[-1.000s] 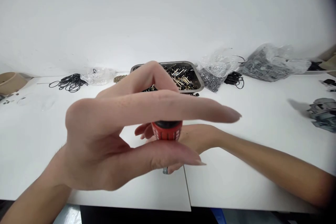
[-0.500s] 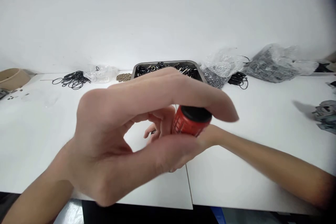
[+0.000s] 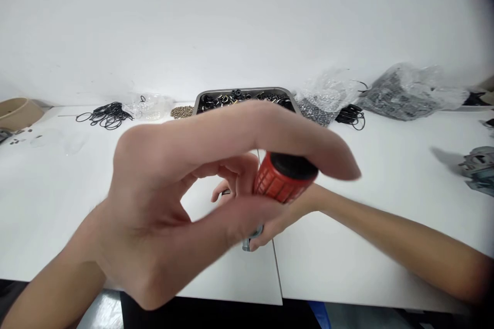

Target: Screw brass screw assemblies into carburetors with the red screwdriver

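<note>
Close to the camera, my left hand (image 3: 173, 180) is wrapped round a red handle (image 3: 283, 180) with a black end cap. Its index finger lies over the cap and its thumb presses the near side; whatever the handle leads to is hidden. Behind and below it, my right hand (image 3: 285, 221) is closed round a grey metal part (image 3: 253, 236), of which only a small piece shows beneath my left thumb. My left hand covers most of my right hand's fingers.
A metal tray (image 3: 247, 90) of small dark parts stands at the back, beside brass-coloured pieces (image 3: 182, 112). Black rings (image 3: 108, 115) lie left; plastic bags (image 3: 409, 92) of parts lie right. A tan container (image 3: 19, 113) and metal part (image 3: 480, 164) sit at the sides.
The red handle has turned and shifted slightly right, and the left index finger has moved right with it. More of the grey metal part now shows below the left thumb.
</note>
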`<state>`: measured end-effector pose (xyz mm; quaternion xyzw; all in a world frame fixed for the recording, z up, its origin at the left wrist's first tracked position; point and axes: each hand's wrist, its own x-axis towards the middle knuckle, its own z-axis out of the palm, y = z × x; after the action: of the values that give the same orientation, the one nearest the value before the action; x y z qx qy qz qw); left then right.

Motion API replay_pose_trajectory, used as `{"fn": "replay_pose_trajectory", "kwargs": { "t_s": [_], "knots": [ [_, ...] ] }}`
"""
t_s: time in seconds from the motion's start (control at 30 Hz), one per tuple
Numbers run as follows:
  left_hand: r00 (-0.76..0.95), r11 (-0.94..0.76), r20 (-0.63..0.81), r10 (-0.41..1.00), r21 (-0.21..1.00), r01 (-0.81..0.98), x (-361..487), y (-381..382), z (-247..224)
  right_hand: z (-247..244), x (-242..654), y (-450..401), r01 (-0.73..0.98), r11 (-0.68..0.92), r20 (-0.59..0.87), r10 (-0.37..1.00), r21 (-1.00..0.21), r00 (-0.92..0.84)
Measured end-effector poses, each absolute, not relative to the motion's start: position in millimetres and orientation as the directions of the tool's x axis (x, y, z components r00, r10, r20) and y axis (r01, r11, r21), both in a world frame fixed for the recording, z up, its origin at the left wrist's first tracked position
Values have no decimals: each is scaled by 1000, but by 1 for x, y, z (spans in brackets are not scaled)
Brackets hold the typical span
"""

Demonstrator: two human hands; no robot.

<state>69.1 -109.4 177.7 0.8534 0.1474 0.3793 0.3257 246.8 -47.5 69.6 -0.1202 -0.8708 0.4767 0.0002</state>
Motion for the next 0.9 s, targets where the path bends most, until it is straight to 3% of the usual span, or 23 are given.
{"fn": "replay_pose_trajectory", "kwargs": {
  "t_s": [0.23,0.47,0.7,0.9],
  "knots": [
    [653,-792,620,435,608,-50,75,-101,172,66,247,-48,180,490,-74,228,-853,-971],
    [687,-780,520,508,616,111,74,-108,178,67,247,-48,186,528,-74,226,-829,-971],
    [612,-908,730,305,417,-45,84,-98,180,74,246,-45,225,471,-109,260,-853,-960],
    [680,-736,538,498,677,4,68,-112,173,65,247,-48,153,564,-55,188,-812,-981]
  ]
}}
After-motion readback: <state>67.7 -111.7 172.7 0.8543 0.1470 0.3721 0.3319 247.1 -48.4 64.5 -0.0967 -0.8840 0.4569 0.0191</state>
